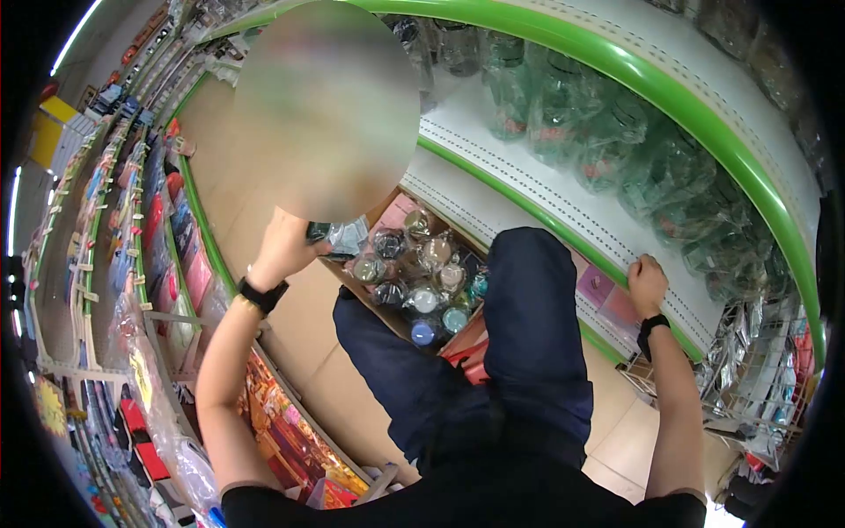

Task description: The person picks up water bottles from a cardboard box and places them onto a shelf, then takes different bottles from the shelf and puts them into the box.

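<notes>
My left hand (283, 248) is closed around a plastic-wrapped bottle (339, 236), held above an open cardboard box (392, 211) on the floor. The box holds several wrapped bottles (422, 273) with round lids. My right hand (647, 283) rests as a loose fist against the edge of the white shelf (528, 189), holding nothing. Both wrists wear black bands. My knees in dark blue trousers (528, 308) bend over the box.
Wrapped clear bottles (607, 132) stand in a row on the white shelf with green trim (669, 88). Shelves of packaged goods (150, 229) run along the left of the aisle. A wire rack (748, 387) is at lower right. A blurred patch covers the upper centre.
</notes>
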`<control>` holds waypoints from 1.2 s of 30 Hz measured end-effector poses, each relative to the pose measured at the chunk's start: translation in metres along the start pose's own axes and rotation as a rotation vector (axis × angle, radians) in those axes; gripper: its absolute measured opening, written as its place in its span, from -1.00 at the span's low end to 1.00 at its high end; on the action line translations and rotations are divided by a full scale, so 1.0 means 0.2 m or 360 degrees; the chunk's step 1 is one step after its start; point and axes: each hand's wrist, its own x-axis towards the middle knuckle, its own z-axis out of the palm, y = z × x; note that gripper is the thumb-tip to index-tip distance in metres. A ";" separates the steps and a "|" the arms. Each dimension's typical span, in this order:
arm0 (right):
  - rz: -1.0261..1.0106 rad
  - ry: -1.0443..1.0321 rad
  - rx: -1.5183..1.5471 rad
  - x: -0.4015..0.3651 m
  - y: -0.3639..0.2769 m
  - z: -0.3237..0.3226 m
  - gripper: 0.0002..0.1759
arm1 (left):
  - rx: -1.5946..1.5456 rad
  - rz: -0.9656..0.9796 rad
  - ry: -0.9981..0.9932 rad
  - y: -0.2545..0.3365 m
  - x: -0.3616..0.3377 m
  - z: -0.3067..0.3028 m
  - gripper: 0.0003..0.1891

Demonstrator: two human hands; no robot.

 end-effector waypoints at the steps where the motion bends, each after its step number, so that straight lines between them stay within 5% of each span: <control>1: 0.0036 -0.0012 -0.0016 0.00 -0.01 0.00 -0.82 | 0.0034 -0.0044 0.0014 -0.13 0.06 0.13 -0.33; 6: 0.0047 0.0003 -0.0030 0.00 -0.01 0.00 -0.83 | 0.0211 -0.0198 0.0054 -0.57 0.25 0.80 -0.44; 10: 0.0027 -0.0004 -0.0075 0.01 0.01 0.01 -0.85 | 0.0119 -0.0583 -0.0284 -0.79 0.24 1.23 -0.38; 17: -0.0023 -0.0035 -0.0077 0.01 0.00 0.00 -0.87 | 0.0338 -0.1015 -0.0716 -0.79 0.16 1.40 -0.29; 22: -0.0007 -0.0088 -0.0071 0.02 0.01 0.00 -0.87 | 0.0608 -0.0896 -0.1279 -0.80 0.18 1.30 -0.03; 25: 0.0017 -0.0072 -0.0039 0.02 0.00 -0.01 -0.87 | 0.0646 -0.0865 -0.1101 -0.81 0.24 1.19 0.10; 27: 0.0050 -0.0032 -0.0022 0.00 -0.01 0.01 -0.87 | 0.0652 -0.0612 -0.0654 -0.72 0.33 1.02 0.06; 34: 0.0134 -0.0109 0.0060 -0.02 0.03 0.05 -0.75 | 0.0835 0.0523 0.0642 0.39 0.63 -0.09 -0.03; 36: 0.0077 -0.0080 0.0164 -0.02 0.01 0.00 -0.75 | 0.0419 0.0906 0.0964 0.73 0.60 -0.33 -0.14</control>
